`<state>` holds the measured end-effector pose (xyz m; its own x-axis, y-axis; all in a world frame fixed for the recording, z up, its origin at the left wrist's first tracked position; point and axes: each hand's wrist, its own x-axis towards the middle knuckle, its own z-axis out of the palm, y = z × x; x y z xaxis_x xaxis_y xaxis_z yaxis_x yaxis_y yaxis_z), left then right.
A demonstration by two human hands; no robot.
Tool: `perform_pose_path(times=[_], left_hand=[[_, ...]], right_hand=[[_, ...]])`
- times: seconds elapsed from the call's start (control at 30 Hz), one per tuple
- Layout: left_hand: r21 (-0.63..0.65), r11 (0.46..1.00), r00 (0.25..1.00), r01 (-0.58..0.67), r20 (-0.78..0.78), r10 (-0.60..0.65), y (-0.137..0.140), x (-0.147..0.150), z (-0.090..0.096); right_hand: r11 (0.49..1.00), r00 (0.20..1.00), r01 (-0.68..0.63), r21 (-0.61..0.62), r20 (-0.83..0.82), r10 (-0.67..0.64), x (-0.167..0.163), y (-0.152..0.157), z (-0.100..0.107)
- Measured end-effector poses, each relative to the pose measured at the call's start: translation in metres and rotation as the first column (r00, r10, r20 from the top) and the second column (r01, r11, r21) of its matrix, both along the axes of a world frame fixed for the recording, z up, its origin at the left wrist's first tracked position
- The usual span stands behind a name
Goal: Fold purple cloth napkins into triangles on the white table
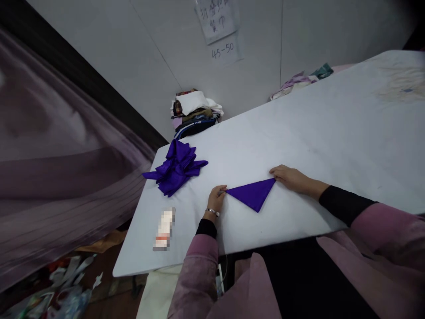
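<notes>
The left hand (217, 199) and right hand (289, 178) each pinch one end of a purple triangular cloth (253, 193) at the white table (318, 133), near a crumpled purple cloth heap (178, 169).

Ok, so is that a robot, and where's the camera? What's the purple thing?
No robot here! You see a person's bare left hand and right hand. There's just one picture, taken by a camera worn on that person's head, looking forward and down. Each hand holds a corner of the purple cloth triangle. On the white table there's also a loose purple heap, and nearer the person, a long thing hidden by blurry squares, so I can't tell what it is.
</notes>
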<state>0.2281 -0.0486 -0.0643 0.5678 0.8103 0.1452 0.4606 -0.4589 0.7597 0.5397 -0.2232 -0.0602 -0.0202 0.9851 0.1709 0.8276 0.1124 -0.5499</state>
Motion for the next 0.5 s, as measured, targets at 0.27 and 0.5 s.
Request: perform_pose_path(times=[0.27,0.5], left_hand=[[0.118,0.992,0.998,0.040,-0.054,-0.033,-0.0023,0.0035,-0.0012],[0.256,0.954,0.982,0.157,-0.142,-0.124,-0.0091,0.0065,0.0058]], right_hand=[[1.000,1.000,-0.005,-0.002,-0.010,0.005,-0.0016,0.0010,0.0026],[1.000,1.000,-0.013,-0.005,-0.016,0.013,-0.0013,0.0003,0.0045]])
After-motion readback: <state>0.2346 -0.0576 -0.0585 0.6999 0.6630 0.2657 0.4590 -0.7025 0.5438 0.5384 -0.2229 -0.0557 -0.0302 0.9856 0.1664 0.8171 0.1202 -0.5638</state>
